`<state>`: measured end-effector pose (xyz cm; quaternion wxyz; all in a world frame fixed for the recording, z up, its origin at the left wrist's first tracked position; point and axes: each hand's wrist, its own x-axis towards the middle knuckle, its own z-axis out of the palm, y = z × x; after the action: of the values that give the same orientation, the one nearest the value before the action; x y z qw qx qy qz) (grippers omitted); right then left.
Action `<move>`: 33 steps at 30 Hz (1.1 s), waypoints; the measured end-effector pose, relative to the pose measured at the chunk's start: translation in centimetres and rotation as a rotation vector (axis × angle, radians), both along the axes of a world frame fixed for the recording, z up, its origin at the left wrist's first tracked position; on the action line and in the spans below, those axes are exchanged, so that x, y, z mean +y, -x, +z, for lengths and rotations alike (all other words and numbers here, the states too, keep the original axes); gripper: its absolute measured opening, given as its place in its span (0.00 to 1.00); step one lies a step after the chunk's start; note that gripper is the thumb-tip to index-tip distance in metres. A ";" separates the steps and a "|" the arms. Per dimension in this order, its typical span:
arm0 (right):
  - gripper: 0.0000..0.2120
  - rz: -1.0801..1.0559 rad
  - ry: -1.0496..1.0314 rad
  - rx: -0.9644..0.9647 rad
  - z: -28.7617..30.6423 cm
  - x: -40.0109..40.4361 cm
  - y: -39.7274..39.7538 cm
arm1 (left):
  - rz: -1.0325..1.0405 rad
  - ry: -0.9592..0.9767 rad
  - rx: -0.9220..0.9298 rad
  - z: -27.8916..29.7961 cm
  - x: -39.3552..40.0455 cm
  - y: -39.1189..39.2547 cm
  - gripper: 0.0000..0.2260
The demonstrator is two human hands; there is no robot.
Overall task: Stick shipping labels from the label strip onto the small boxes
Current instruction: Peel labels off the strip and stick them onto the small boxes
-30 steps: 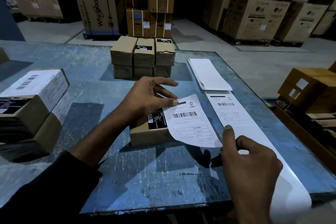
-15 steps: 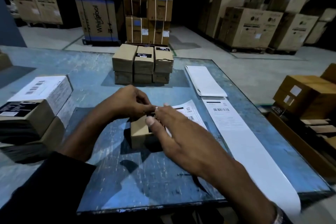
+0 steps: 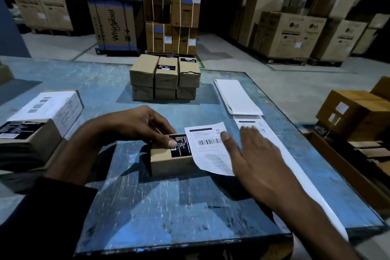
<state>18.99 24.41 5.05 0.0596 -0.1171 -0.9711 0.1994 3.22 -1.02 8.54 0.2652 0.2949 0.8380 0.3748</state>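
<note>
Our left hand (image 3: 135,126) pinched the small brown cardboard box (image 3: 168,161); our flat right hand (image 3: 251,154) smoothed its half-stuck white shipping label (image 3: 209,150); six unlabelled brown boxes (image 3: 165,78) waited at twelve o'clock.

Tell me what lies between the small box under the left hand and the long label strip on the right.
In the head view, the white shipping label fills that stretch: it overhangs the small box toward the label strip, with the right hand flat over it.

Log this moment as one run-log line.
step: sticking label | left hand: holds small box | right hand: flat, fingers straight over shipping label | label: overhangs box's right edge | label strip: on table
</note>
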 end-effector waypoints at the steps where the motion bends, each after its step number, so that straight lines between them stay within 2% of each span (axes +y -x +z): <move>1: 0.52 -0.057 -0.011 0.093 0.5 -0.2 -0.1 | -0.001 0.002 -0.002 0.0 0.0 0.0 0.12; 2: 0.52 -0.073 -0.017 0.153 1.1 -0.6 -0.3 | 0.001 0.002 -0.006 0.0 0.1 0.1 0.12; 4: 0.47 0.030 -0.020 0.175 2.3 -2.4 -0.7 | 0.005 -0.014 -0.017 -0.2 0.0 0.2 0.13; 7: 0.41 0.300 0.032 0.032 2.4 -5.9 -0.6 | -0.009 -0.060 -0.021 -0.5 -0.1 0.5 0.20; 10: 0.40 0.434 -0.006 -0.045 0.4 -6.9 0.2 | -0.015 -0.069 -0.029 -0.7 -0.1 0.8 0.15; 14: 0.42 0.380 -0.114 -0.101 -0.5 -4.5 -0.1 | -0.021 -0.034 -0.035 -0.6 0.0 0.8 0.16; 18: 0.47 0.195 -0.194 -0.235 1.2 -1.9 -0.5 | -0.013 -0.023 -0.027 -0.2 0.1 0.3 0.16; 20: 0.49 0.126 -0.187 -0.197 2.3 -1.8 -0.5 | -0.010 -0.029 -0.019 -0.1 0.1 0.1 0.16; 23: 0.46 0.222 -0.115 -0.091 2.8 -3.4 -0.3 | 0.005 -0.034 -0.018 -0.3 0.0 0.3 0.15; 28: 0.42 0.475 -0.004 -0.159 0.7 -6.7 0.3 | -0.013 -0.064 -0.040 -0.6 -0.1 0.6 0.15; 31: 0.43 0.474 0.010 -0.170 0.4 -5.6 0.3 | -0.023 -0.052 -0.036 -0.7 0.0 0.7 0.14; 33: 0.44 0.364 -0.039 -0.173 0.3 -4.0 0.1 | -0.027 -0.048 -0.032 -0.6 0.0 0.6 0.16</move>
<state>18.93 20.43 5.30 -0.0590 0.0449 -0.9814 0.1773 2.57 -1.02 7.94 0.2764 0.3062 0.8205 0.3958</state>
